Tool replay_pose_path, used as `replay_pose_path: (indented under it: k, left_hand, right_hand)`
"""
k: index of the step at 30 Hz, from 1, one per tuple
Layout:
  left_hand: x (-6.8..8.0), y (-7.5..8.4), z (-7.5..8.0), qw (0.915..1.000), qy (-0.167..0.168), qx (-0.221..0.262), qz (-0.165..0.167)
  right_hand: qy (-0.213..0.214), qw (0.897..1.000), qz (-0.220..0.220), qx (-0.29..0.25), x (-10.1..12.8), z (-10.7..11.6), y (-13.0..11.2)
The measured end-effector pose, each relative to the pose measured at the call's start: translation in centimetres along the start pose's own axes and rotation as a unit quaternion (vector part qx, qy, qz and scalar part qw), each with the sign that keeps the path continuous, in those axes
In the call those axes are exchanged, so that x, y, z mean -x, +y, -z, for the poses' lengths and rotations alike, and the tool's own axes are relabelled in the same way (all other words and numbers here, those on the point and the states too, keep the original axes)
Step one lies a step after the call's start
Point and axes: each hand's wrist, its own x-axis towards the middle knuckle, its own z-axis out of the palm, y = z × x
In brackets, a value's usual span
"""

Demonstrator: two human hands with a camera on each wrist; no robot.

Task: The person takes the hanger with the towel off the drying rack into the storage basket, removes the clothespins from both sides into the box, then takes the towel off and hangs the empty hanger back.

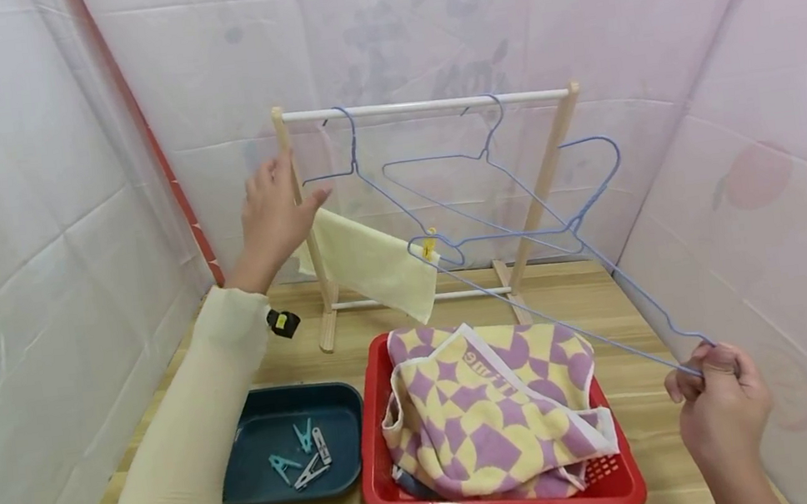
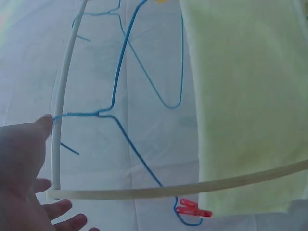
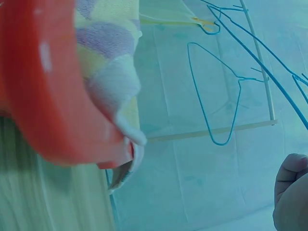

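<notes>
1. The left hand [image 1: 277,217] is resting with straight, spread fingers against the left post of the wooden rack [image 1: 296,215], gripping nothing; below its forearm a blue tray [image 1: 255,459] is holding clothes pegs [image 1: 302,458].
2. Just right of that hand, a yellow cloth [image 1: 371,264] is hanging pegged to a blue wire hanger [image 1: 397,202].
3. Between the hands, a red basket [image 1: 383,490] of checked towel [image 1: 491,409] is sitting on the counter [image 1: 647,390].
4. The right hand [image 1: 720,402] is pinching the hanger's stretched end. Pulling harder could, I judge, tip the rack or tangle the neighbouring hanger [image 1: 513,163].
</notes>
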Motion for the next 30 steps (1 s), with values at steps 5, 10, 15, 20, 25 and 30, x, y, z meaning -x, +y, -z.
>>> replay_pose_path:
  k: [5, 10, 15, 20, 25, 30]
  left_hand:
    - [-2.3, 0.0, 1.1, 0.998, 0.044, 0.044, 0.005]
    - [-4.7, 0.2, 1.9, 0.9952, 0.052, 0.083, 0.008]
    - [-6.4, 0.3, 2.5, 0.9907, 0.031, 0.13, 0.028]
    - [-7.4, -0.3, 2.3, 0.9903, 0.043, 0.131, 0.017]
    - [-7.7, -1.1, 2.0, 0.9901, 0.08, 0.116, -0.002]
    - [-7.6, -1.0, 1.7, 0.9859, 0.079, 0.148, -0.002]
  right_hand:
    - [-0.04, 0.999, 0.01, -0.027, -0.2, -0.7, -0.5]
    - [-0.072, 0.997, 0.017, -0.026, -0.4, -1.3, -0.9]
    - [-0.08, 0.995, 0.055, 0.003, -0.6, -2.7, -0.8]
    - [-0.126, 0.988, 0.068, -0.055, -0.9, -4.1, -0.5]
    - [-0.09, 0.992, 0.081, -0.042, -1.2, -5.2, -0.2]
    - [-0.039, 0.993, 0.107, -0.007, -2.2, -6.1, 0.0]
